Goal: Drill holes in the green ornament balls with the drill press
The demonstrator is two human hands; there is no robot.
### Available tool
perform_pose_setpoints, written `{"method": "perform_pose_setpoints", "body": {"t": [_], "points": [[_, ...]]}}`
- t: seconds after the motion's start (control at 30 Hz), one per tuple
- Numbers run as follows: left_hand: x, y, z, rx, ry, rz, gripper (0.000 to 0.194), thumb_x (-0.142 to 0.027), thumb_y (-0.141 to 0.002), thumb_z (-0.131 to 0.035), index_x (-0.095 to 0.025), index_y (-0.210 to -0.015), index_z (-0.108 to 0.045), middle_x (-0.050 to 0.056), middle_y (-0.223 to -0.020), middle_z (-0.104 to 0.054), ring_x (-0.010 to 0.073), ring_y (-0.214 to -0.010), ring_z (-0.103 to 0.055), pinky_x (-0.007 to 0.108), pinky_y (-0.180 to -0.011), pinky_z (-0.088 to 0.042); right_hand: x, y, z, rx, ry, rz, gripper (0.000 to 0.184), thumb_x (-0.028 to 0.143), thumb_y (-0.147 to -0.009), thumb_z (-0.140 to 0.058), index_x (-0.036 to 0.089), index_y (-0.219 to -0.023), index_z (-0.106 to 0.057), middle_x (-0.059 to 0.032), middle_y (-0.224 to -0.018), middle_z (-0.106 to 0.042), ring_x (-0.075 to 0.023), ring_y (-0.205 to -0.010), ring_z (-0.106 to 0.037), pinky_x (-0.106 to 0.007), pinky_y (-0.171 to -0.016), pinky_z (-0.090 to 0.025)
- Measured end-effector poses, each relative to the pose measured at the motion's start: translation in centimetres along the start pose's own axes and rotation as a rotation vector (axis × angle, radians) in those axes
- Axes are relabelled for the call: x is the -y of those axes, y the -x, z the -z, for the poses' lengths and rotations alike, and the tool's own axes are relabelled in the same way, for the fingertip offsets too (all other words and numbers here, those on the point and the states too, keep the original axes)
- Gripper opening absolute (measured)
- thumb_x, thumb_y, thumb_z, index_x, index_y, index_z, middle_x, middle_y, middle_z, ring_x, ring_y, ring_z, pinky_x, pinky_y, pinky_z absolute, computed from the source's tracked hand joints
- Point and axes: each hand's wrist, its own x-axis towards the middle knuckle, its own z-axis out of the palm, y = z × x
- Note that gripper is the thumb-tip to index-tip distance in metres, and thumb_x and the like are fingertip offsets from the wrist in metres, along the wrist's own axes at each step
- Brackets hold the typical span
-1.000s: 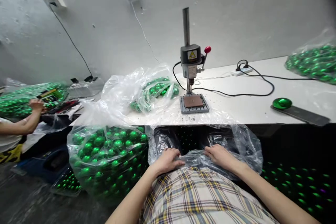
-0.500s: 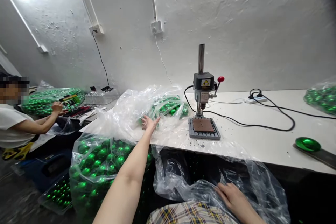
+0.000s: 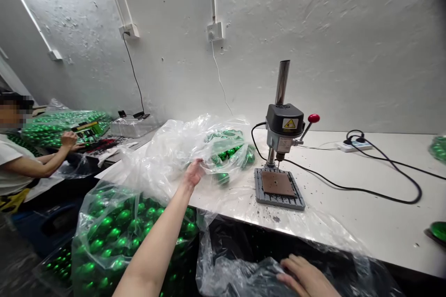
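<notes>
My left hand (image 3: 193, 172) reaches over the bench edge, its fingers gathered on a fold of a clear plastic bag (image 3: 167, 158). Inside that bag, shiny green baubles (image 3: 226, 158) lie close to my hand. A small bench drill press (image 3: 284, 134) with a red-knobbed lever stands just right of them. Low in view, my right hand (image 3: 303, 277) lies on crumpled clear plastic (image 3: 237, 274) over my lap, and its grip is hidden. A large bag of green baubles (image 3: 118, 236) sits below the bench, left of my left arm.
At the left, a co-worker's hand (image 3: 68, 139) is over a heap of green baubles (image 3: 59, 127). A black cable (image 3: 351, 189) and a power strip (image 3: 355, 147) lie on the white bench (image 3: 348, 222). A crate of baubles (image 3: 55, 264) sits on the floor.
My left hand has left my lap and reached the plastic on the bench, its fingers drawing together. My right hand stays on the plastic. The view has swung and dropped toward the bench.
</notes>
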Motion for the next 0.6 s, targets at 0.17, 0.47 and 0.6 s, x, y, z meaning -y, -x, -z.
{"method": "perform_pose_setpoints", "body": {"t": [0.17, 0.47, 0.6], "points": [[0.0, 1.2, 1.3, 0.113, 0.192, 0.076, 0.005, -0.011, -0.082, -0.062, -0.014, -0.082, -0.066, 0.005, -0.077, -0.075, 0.0172, -0.069, -0.071, 0.034, -0.076, -0.062, 8.4, -10.5, 7.0, -0.187, -0.065, 0.246, 0.041, 0.045, -0.107, -0.036, 0.02, -0.117, -0.067, -0.0112, -0.111, -0.066, -0.021, -0.105, -0.064, -0.033, -0.091, -0.052], [-1.9, 1.4, 1.4, 0.172, 0.145, 0.104, 0.009, -0.01, -0.079, -0.064, -0.013, -0.086, -0.069, 0.008, -0.09, -0.077, 0.0201, -0.081, -0.073, 0.033, -0.08, -0.06, 14.3, -30.3, 3.4, -0.05, 0.096, 0.241, 0.079, 0.039, -0.082, -0.081, 0.011, -0.147, -0.046, -0.0193, -0.137, -0.058, -0.0333, -0.129, -0.056, -0.053, -0.111, -0.045], [-4.3, 0.5, 1.5, -0.021, -0.37, -0.11, 0.023, -0.024, -0.084, -0.063, -0.011, -0.102, -0.068, 0.014, -0.101, -0.075, 0.0315, -0.101, -0.071, 0.047, -0.09, -0.058, 13.4, -31.2, 2.0, -0.046, 0.104, 0.172, 0.036, 0.037, -0.1, -0.061, 0.015, -0.128, -0.06, -0.0095, -0.12, -0.064, -0.02, -0.103, -0.067, -0.04, -0.088, -0.059]]}}
